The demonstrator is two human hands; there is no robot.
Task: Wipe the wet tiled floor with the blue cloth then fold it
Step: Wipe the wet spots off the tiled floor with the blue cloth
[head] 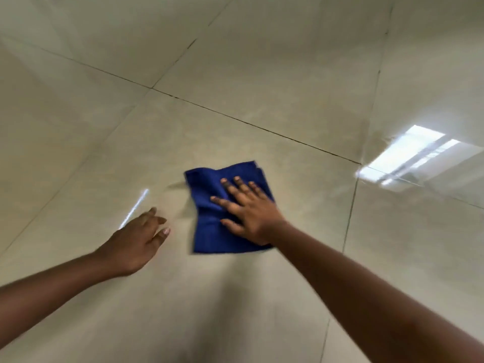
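On the glossy beige tiled floor (pixel 262 74), near the middle of the view, lies the blue cloth (pixel 209 231), spread roughly flat with some creases. Resting on it is the right hand (pixel 248 213), palm down with fingers splayed, pressing rather than gripping. Just to the cloth's left, apart from it, the left hand (pixel 136 244) hangs over the tile, loosely unclenched and holding nothing. A bright window reflection (pixel 408 155) gleams on the tiles at right.
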